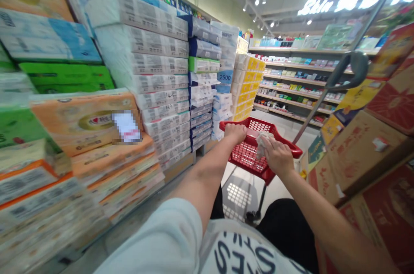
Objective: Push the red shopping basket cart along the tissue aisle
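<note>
- The left hand (235, 132) is closed in a fist over the near rim of the red basket (247, 153), at its left corner
- The right hand (278, 156) is curled around a crumpled white cloth (262, 143), pressing it against the same rim a little to the right
- The basket sits straight ahead of the person on a thin stand with a wheel (255, 215); its mesh walls look like stiff, light plastic, and it appears empty, so it should move easily and tip readily
- The rim is probably the firmest place to grip, one hand toward each corner
- The cloth looks soft and weightless, and could slip between palm and plastic
- Wrapped tissue packs (161, 71) rise in tall stacks close on the left, with orange packs (84, 118) nearer and blurred
- Cardboard boxes (355, 149) crowd the right, and a grey pole (352, 69) leans across them
- The floor (239, 192) between them is a narrow lane; shelves (291, 88) stand well beyond
</note>
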Action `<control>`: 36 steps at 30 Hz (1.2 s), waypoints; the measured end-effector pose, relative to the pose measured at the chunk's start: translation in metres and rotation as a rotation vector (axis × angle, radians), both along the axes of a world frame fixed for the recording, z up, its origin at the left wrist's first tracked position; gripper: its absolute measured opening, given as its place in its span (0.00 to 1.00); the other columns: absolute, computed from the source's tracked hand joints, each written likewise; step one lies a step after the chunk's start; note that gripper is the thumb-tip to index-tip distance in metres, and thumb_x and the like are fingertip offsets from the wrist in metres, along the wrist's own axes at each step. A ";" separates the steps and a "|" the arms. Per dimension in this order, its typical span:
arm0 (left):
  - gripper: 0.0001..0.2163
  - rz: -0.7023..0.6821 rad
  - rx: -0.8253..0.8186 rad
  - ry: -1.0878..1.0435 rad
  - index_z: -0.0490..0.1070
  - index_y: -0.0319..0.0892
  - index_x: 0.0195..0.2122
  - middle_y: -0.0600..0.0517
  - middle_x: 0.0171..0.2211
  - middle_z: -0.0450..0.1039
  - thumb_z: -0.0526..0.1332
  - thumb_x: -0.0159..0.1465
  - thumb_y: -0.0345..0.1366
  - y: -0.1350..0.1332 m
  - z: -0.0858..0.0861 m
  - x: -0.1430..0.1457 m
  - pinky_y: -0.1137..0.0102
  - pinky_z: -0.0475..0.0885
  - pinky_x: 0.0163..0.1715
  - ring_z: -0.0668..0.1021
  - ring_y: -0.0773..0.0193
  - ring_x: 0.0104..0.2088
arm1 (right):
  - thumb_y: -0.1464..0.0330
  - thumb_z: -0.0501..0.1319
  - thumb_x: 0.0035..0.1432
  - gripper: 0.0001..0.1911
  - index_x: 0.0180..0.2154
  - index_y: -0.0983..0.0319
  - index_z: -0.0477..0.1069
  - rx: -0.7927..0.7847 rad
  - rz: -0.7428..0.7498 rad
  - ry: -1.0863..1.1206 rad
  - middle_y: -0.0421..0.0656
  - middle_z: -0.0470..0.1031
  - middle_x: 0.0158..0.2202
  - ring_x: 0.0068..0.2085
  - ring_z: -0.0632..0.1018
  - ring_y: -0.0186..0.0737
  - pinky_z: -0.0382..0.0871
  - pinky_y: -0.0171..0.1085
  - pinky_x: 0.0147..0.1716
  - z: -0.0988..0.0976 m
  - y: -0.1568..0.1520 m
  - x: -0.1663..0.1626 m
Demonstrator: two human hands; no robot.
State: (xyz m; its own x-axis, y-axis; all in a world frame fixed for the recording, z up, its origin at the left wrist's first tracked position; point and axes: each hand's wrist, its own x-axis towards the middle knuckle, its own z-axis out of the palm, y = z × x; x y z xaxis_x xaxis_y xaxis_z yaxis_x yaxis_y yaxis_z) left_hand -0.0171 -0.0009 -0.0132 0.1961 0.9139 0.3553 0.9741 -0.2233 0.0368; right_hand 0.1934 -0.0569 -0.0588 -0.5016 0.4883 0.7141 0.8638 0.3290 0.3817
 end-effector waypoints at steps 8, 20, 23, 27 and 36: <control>0.18 -0.004 -0.008 -0.014 0.71 0.40 0.45 0.42 0.46 0.74 0.43 0.69 0.38 0.001 -0.001 -0.001 0.57 0.64 0.44 0.75 0.54 0.46 | 0.69 0.52 0.63 0.22 0.58 0.55 0.63 0.050 0.067 -0.050 0.44 0.68 0.57 0.50 0.70 0.45 0.58 0.42 0.47 0.003 -0.003 0.001; 0.18 0.001 0.002 -0.023 0.71 0.41 0.45 0.45 0.46 0.74 0.42 0.70 0.39 -0.001 0.001 -0.003 0.58 0.64 0.46 0.75 0.55 0.47 | 0.68 0.53 0.62 0.17 0.52 0.61 0.69 0.036 0.154 0.071 0.46 0.74 0.51 0.45 0.75 0.43 0.65 0.39 0.44 0.011 0.002 0.007; 0.19 0.014 -0.008 -0.029 0.71 0.42 0.45 0.45 0.46 0.74 0.41 0.70 0.39 -0.003 0.002 -0.003 0.59 0.64 0.46 0.74 0.56 0.47 | 0.67 0.52 0.63 0.17 0.52 0.63 0.69 0.062 0.144 0.104 0.49 0.75 0.48 0.42 0.76 0.42 0.66 0.38 0.43 0.011 0.007 0.009; 0.19 0.009 -0.028 0.012 0.69 0.41 0.47 0.43 0.47 0.73 0.41 0.70 0.39 -0.005 0.003 -0.003 0.57 0.64 0.46 0.74 0.54 0.48 | 0.70 0.53 0.61 0.18 0.52 0.62 0.68 0.077 0.204 0.019 0.50 0.73 0.51 0.48 0.73 0.46 0.64 0.42 0.47 0.003 0.007 0.016; 0.19 0.013 -0.007 0.008 0.69 0.43 0.47 0.45 0.46 0.74 0.40 0.70 0.39 -0.005 0.001 -0.004 0.57 0.64 0.45 0.74 0.54 0.47 | 0.65 0.54 0.59 0.13 0.43 0.64 0.68 -0.134 0.110 0.184 0.52 0.74 0.42 0.43 0.73 0.47 0.63 0.45 0.45 0.009 0.007 0.008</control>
State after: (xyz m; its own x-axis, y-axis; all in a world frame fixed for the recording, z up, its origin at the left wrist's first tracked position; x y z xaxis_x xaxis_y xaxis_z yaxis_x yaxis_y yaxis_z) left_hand -0.0206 -0.0061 -0.0121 0.1871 0.9190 0.3471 0.9771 -0.2106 0.0309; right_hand 0.2013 -0.0496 -0.0495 -0.4244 0.5349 0.7306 0.8710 0.4617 0.1679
